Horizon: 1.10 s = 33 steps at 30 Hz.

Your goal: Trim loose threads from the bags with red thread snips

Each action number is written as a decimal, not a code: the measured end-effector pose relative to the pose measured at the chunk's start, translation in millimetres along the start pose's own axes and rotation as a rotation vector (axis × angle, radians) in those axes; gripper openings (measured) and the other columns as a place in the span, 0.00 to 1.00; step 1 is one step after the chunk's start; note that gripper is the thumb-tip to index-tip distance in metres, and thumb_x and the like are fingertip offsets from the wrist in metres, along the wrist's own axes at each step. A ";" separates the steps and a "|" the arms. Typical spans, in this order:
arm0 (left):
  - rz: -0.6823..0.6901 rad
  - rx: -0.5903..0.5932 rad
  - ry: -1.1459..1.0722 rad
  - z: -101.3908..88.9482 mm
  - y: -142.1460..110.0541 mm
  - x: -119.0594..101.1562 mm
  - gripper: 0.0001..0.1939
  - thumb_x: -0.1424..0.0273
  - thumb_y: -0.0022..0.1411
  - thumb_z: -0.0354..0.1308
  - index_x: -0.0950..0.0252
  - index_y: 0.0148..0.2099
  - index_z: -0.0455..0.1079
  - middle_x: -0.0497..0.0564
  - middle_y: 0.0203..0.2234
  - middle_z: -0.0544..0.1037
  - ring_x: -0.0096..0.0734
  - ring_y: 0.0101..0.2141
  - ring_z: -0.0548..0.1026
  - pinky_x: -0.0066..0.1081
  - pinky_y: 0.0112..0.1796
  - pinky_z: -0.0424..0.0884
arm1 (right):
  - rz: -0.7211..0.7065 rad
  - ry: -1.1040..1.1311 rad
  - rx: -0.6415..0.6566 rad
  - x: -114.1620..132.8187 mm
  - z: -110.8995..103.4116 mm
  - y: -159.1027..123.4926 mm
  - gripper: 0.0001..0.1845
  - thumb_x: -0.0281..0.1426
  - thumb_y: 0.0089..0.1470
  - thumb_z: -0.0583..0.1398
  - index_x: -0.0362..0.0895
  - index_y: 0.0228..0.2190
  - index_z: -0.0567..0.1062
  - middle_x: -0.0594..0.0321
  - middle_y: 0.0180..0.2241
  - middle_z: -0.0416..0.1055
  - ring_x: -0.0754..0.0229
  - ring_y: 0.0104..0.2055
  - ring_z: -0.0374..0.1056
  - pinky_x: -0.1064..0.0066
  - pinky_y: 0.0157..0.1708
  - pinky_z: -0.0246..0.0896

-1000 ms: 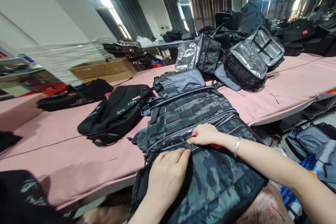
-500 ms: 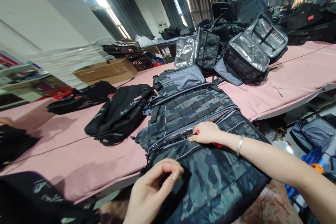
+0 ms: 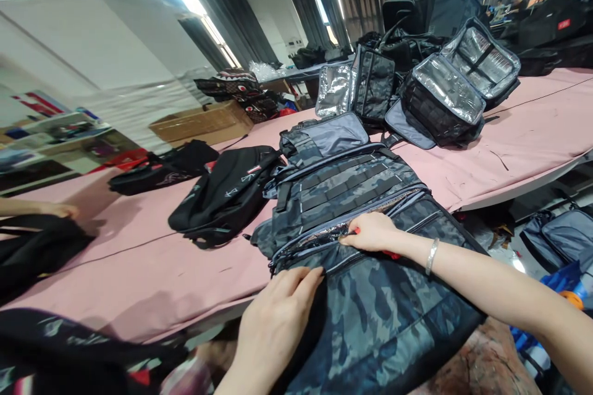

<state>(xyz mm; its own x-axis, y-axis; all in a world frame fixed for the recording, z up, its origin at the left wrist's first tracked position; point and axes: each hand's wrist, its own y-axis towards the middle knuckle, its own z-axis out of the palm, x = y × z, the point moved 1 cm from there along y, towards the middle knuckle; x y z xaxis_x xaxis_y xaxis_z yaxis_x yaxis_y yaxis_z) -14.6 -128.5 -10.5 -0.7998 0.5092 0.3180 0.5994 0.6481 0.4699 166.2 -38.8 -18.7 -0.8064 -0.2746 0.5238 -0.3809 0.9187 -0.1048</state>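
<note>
A dark camouflage backpack (image 3: 380,296) lies unzipped in front of me, its silvery lining showing along the zipped opening. My left hand (image 3: 282,305) is closed at the pack's left edge, fingertips together on the fabric just below the zip; the thumb is mostly hidden. Over the opening, my right hand (image 3: 373,233) is closed around a small red-handled tool (image 3: 391,254), of which only bits of red show; its kind is hidden by the palm. The fingertips of that hand touch the edge of the opening.
Pink cloth covers the long table (image 3: 152,284). A black bag (image 3: 227,197) lies left of the pack, an open silver-lined bag (image 3: 449,92) beyond it. A cardboard box (image 3: 204,126) stands at the back. Another person's hand (image 3: 60,210) rests on black fabric at far left.
My left hand has moved up and turned palm down, from above the fabric onto the pack's left edge. My right hand keeps its place at the opening. The view has shifted slightly left.
</note>
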 end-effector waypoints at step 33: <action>-0.150 -0.003 -0.260 6.2 5.1 7.0 0.07 0.66 0.60 0.53 0.61 0.36 0.70 0.49 0.29 0.75 0.32 0.31 0.70 0.32 0.31 0.64 | -0.014 -0.031 -0.099 3.1 3.2 -10.3 0.19 0.46 0.52 0.52 0.49 0.30 0.77 0.61 0.33 0.76 0.54 0.38 0.71 0.68 0.34 0.61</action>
<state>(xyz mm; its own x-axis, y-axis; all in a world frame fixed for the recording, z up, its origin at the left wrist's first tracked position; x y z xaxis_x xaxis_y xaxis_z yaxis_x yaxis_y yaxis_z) -16.9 -118.1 -11.0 -0.8439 0.5360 0.0236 0.4747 0.7255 0.4983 166.2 -50.0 -18.6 -0.8156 -0.2947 0.4979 -0.3468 0.9379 -0.0129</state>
